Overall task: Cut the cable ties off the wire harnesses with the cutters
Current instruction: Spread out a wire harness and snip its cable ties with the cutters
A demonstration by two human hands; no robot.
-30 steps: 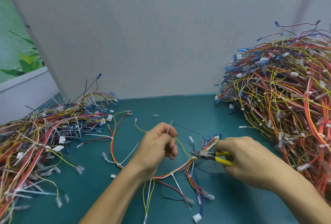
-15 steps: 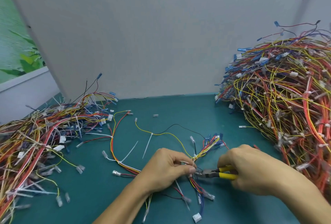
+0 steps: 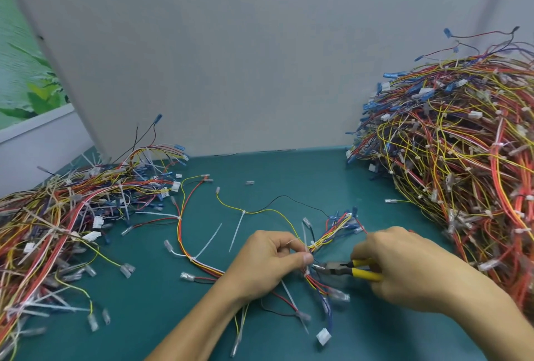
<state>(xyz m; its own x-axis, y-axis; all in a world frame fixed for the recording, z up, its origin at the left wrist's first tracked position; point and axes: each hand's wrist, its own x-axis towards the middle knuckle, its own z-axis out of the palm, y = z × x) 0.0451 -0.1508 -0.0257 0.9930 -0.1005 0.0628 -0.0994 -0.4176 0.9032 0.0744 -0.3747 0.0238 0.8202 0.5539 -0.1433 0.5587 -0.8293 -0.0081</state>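
Low in the frame's centre, my left hand pinches the wire harness; my right hand grips the yellow-handled cutters, tips at the bundle.

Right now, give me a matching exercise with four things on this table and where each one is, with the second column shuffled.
Things
1. cutters
2. tall wire pile
3. low wire pile
4. loose harness

Places
A. pinched by the left hand
B. right side of the table
C. gripped in the right hand
D. left side of the table

Pairs: 1-C, 2-B, 3-D, 4-A
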